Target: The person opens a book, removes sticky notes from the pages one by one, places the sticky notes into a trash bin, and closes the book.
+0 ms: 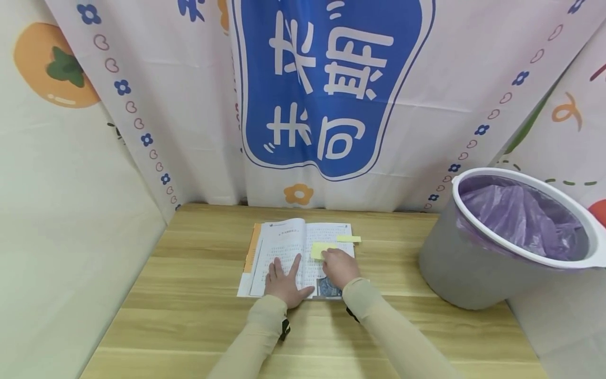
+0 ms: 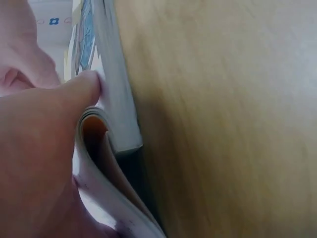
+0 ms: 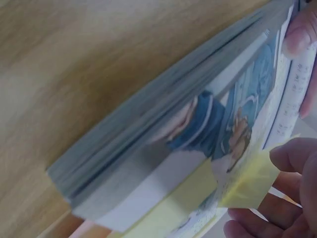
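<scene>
An open book [image 1: 284, 239] lies on the table with printed text on both pages and a picture at the lower right page. My left hand [image 1: 285, 287] rests with spread fingers on the left page, its thumb [image 2: 81, 91] reaching across the fold at the near edge. Over the right page, my right hand [image 1: 342, 267] pinches a yellow sticky note [image 3: 250, 184] between thumb and fingers. A second yellow sticky note [image 1: 349, 239] is on the right page above that hand, and its end juts past the page's outer edge.
A grey bin [image 1: 447, 263] with a white rim and purple liner stands to the right. Wooden tabletop [image 1: 189, 316] surrounds the book. Behind the table hangs a printed white curtain [image 1: 203, 158], and a pale sheet [image 1: 71, 237] hangs at left.
</scene>
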`<state>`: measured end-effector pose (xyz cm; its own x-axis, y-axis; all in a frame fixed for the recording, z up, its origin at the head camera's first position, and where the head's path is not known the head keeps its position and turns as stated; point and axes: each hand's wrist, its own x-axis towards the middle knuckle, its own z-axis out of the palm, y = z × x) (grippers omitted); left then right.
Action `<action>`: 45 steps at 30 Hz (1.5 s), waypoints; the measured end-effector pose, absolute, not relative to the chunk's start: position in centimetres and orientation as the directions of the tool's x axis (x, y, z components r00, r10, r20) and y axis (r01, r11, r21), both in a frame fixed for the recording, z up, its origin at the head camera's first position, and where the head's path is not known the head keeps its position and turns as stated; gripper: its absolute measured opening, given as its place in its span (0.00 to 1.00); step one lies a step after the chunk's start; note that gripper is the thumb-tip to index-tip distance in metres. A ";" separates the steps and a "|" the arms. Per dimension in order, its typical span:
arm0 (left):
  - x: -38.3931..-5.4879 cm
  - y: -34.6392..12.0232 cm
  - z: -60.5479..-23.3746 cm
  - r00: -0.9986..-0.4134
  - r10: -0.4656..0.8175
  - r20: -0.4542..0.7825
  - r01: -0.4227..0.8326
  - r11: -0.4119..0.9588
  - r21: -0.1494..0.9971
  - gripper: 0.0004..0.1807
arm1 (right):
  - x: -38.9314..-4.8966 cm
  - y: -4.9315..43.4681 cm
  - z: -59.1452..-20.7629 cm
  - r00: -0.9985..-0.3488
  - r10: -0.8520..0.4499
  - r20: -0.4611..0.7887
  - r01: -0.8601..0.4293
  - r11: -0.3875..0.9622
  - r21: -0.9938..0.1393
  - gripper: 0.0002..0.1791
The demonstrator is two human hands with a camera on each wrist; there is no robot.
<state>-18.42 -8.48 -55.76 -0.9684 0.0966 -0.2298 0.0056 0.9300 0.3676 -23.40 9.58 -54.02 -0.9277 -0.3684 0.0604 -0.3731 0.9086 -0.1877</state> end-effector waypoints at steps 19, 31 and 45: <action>-18.3 -7.5 -55.4 -0.963 0.069 -0.262 0.000 0.968 0.253 0.58 | -24.0 9.8 -55.1 -0.931 -0.320 0.177 -0.347 0.924 -0.158 0.09; -18.0 -7.4 -54.7 -0.961 0.063 -0.270 -0.003 0.971 0.239 0.58 | -24.5 10.6 -53.9 -0.918 -0.291 0.270 -0.350 0.913 -0.207 0.09; -18.2 -7.6 -54.5 -0.957 0.052 -0.287 -0.014 0.974 0.225 0.58 | -25.2 11.8 -51.2 -0.904 -0.246 0.348 -0.348 0.899 -0.267 0.09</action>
<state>-18.18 -7.57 -54.54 -0.9566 0.0522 -0.2868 -0.0143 0.9743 0.2250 -25.16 11.77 -51.23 -0.9045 -0.2464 0.3482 -0.3477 0.8987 -0.2672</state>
